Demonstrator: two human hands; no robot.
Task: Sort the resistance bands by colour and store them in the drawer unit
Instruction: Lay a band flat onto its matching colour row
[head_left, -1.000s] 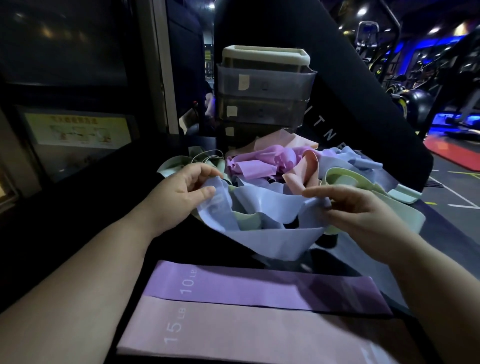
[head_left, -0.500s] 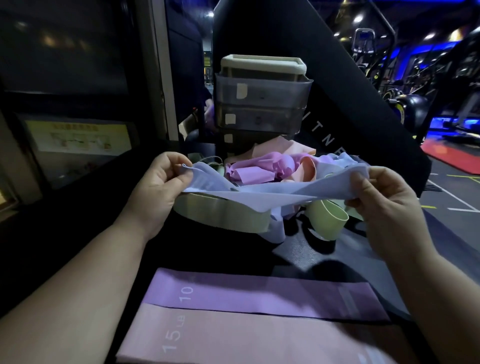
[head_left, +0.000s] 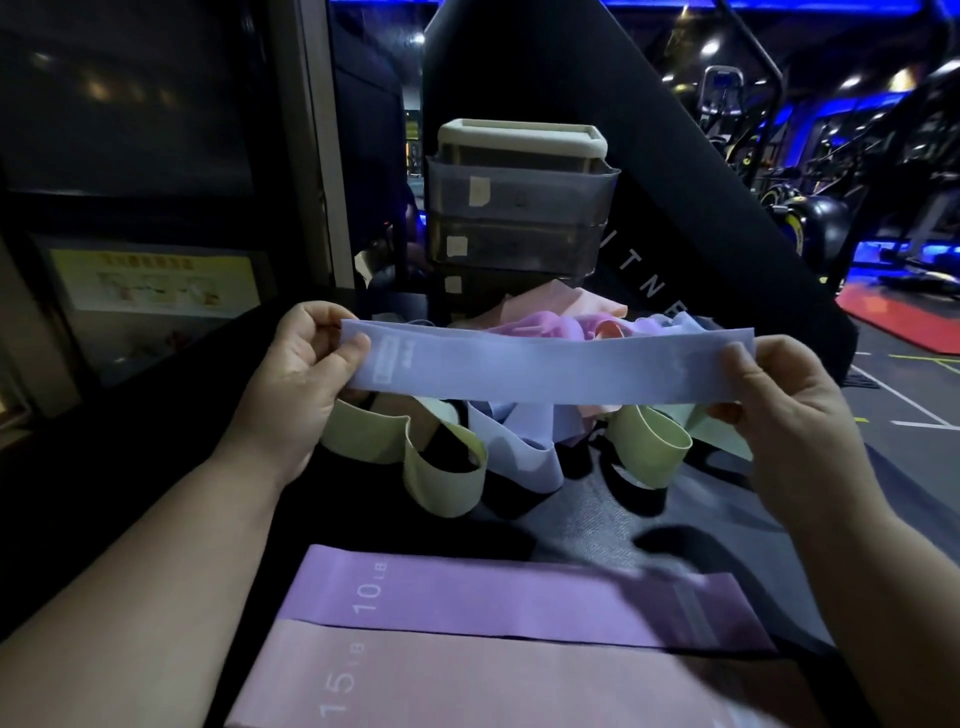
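- Spreading under everything, the dark matte tabletop serves as the sorting surface.
- The smoky translucent plastic drawer unit with a cream top stands at the far edge. Its drawers look closed, so storing seems not yet begun.
- A tangled heap of pink, lilac, green and blue elastic bands lies just in front of the unit, unsorted.
- A flat pale-pink fabric band marked 15 LB lies nearest. A flat purple fabric band marked 10 LB lies just beyond it with their edges touching, seemingly one starter per colour.
- The periwinkle-blue fabric band is held taut and level above the heap, probably to flatten it and show its printed label before it is laid down.
- The left hand pinches the band's left end, thumb on the front and fingers curled behind. The right hand pinches the right end likewise.
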